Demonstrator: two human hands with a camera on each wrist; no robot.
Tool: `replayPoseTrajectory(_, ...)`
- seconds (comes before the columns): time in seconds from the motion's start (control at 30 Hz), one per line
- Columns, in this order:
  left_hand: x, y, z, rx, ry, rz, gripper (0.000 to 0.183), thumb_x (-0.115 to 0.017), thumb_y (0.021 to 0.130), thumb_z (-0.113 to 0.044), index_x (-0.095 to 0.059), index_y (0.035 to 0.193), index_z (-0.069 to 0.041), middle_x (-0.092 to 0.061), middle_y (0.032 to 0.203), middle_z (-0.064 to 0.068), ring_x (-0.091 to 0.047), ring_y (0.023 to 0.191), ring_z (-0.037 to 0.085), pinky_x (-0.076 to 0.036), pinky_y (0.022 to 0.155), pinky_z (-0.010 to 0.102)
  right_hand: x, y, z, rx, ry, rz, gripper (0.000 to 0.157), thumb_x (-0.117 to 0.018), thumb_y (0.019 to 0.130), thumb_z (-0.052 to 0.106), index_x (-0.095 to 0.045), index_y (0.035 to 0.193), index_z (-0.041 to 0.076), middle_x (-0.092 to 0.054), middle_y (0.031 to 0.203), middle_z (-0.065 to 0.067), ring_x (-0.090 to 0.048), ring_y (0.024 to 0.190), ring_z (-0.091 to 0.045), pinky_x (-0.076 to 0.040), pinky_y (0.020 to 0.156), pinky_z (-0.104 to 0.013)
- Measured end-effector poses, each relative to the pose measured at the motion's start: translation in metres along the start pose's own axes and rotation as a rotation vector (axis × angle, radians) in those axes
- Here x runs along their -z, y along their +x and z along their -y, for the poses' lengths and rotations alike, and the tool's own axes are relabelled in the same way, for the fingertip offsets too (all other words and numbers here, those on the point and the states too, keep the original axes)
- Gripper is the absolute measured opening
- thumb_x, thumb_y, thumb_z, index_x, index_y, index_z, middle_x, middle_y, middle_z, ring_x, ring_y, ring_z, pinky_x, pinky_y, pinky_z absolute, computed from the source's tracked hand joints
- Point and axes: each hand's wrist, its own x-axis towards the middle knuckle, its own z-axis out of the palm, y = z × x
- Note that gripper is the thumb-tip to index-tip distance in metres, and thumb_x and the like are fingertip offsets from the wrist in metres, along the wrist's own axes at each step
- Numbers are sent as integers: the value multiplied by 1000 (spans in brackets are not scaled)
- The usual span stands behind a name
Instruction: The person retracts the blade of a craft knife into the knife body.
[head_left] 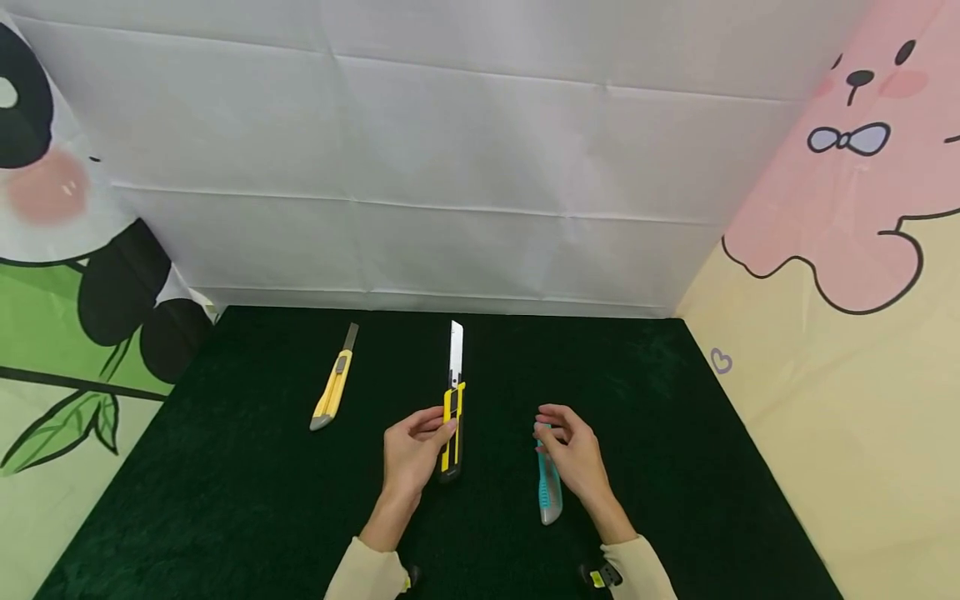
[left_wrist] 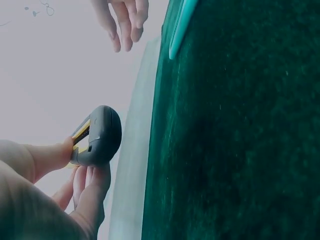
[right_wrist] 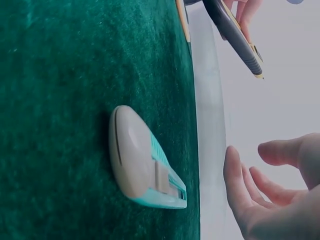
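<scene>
From here I see the left hand [head_left: 411, 450] pinching the yellow-and-black utility knife [head_left: 453, 450] between thumb and fingers; the right hand [head_left: 576, 452], empty, fingers parted, hovers above the teal utility knife [head_left: 550, 496].

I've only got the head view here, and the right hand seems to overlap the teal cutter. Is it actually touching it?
Observer: No. The right wrist view shows a gap between the fingers of the right hand and the teal cutter.
Operator: And the black-and-yellow cutter, is its dark end resting on the green cloth?
Observer: No. The left wrist view shows that end held clear of the cloth by the left hand.
</scene>
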Motion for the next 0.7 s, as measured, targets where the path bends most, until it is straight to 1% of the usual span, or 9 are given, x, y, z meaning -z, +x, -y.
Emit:
replayPoseTrajectory(0.1,-2,-3,0,-5,-9,-3,29,-73,84,-23,-66,111,-16,-65,104,3,-62,90,19,-53,81,36,-3,6,-10,6,-7,-7,29,-58,94,8,-55,122,7,-57,118,-20,-62,95,-38,-55,75,-43)
replayPoseTrajectory(0.2,-4,-7,0,-6,-16,-3,29,-73,84,-24,-66,111,-16,-65,103,3,-62,90,18,-53,81,36,-6,9,-16,12,-13,-12,28,-58,94,10,-55,122,9,-57,119,-20,-62,96,-37,-56,74,-38)
replayPoseTrajectory(0.37,-8,-13,-1,-16,-39,4,30,-74,84,-23,-66,112,-16,-65,103,3,-63,89,19,-53,81,35,-10,12,-15,3,-19,-29,26,-58,95,12,-56,120,12,-58,119,-17,-65,94,-27,-56,72,-30)
replayPoseTrajectory(0.47,-9,-16,-2,-22,-50,0,30,-74,83,-24,-66,111,-16,-65,102,3,-63,89,19,-54,80,35,-13,13,-13,-1,-19,-25,25,-58,95,14,-57,120,12,-59,118,-16,-65,92,-23,-56,72,-29)
replayPoseTrajectory(0.7,-14,-22,-1,-17,-64,-1,31,-75,82,-25,-66,111,-16,-65,101,2,-63,87,18,-53,79,35,-18,16,-9,-5,-24,-13,25,-58,95,18,-57,119,12,-60,115,-14,-64,93,-24,-56,73,-30)
